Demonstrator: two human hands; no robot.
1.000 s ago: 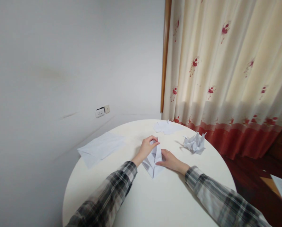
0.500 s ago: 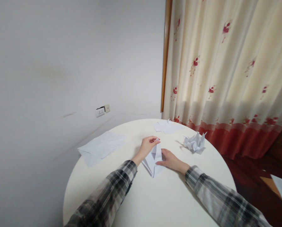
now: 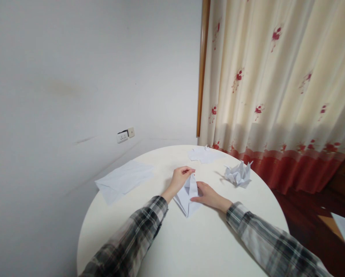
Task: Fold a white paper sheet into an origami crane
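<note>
A white folded paper (image 3: pixel 184 199) lies near the middle of the round table, its pointed end toward me and a flap raised at its far end. The fingertips of my left hand (image 3: pixel 180 179) are pinched at the top of that flap. My right hand (image 3: pixel 209 195) has its thumb on the paper's right side and its fingers behind the flap, so the paper is gripped between them. Part of the folded paper is hidden behind both hands.
The round white table (image 3: pixel 184 250) stands against the wall. White paper sheets (image 3: pixel 126 177) lie at its left, and more paper pieces (image 3: pixel 204 154) lie at the far edge. Several pointed folded paper shapes (image 3: pixel 238 175) are heaped at the right. A curtain (image 3: pixel 270 96) hangs behind.
The fingers of my left hand have shifted slightly at the flap's tip, and the flap's fold looks a little different. My right hand stays in place.
</note>
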